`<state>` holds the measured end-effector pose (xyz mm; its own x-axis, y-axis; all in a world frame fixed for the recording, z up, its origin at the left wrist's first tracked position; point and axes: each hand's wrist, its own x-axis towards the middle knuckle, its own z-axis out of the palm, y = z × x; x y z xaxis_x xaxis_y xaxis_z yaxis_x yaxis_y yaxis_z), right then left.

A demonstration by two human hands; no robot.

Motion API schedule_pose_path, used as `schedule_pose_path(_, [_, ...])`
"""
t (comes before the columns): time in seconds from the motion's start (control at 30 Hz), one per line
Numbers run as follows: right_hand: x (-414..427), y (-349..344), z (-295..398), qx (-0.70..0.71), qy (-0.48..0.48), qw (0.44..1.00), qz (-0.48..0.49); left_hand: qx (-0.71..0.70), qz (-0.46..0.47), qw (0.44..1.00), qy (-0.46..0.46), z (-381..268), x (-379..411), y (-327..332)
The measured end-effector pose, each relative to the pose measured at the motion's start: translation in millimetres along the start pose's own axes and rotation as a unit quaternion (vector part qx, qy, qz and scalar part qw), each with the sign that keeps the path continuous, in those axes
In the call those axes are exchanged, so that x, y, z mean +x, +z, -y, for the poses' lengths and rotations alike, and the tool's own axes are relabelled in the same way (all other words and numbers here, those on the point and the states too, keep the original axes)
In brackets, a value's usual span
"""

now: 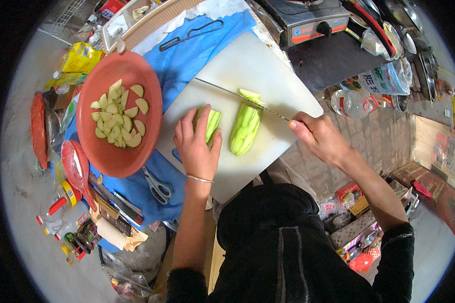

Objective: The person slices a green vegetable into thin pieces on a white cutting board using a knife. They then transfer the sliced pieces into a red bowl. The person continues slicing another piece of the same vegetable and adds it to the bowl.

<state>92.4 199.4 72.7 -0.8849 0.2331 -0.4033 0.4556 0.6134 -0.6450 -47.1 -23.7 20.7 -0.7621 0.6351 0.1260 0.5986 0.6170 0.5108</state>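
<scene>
My right hand (318, 132) grips a kitchen knife (220, 88), its blade seen nearly edge-on across a white cutting board (242, 57). Under the blade lies a peeled green squash piece (245, 130), with a few cut slices (249, 93) at its far end. My left hand (197, 140) curls over a second squash piece (213, 123), partly hidden by the fingers. Left of the board, a pink plastic basin (117, 163) holds several half-round and wedge-shaped slices (117, 119).
A gas stove (314, 22) stands beyond the board at the right. Kitchen scissors (158, 186) and a pink ladle (76, 163) lie by the basin. A blue cloth (170, 68) spreads under the board. A clear plastic jug (350, 103) stands at right.
</scene>
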Motion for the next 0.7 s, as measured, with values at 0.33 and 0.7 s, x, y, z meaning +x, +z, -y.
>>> schedule_pose_path(0.33, [-26,-18,2,-0.009,-0.012,1.000,-0.004,0.030,-0.050,0.998,0.015,-8,-26,-7])
schedule_pose_path(0.7, [-34,-31,9,-0.052,-0.012,0.998,0.019,-0.098,0.008,0.994,0.040,-40,-5,39])
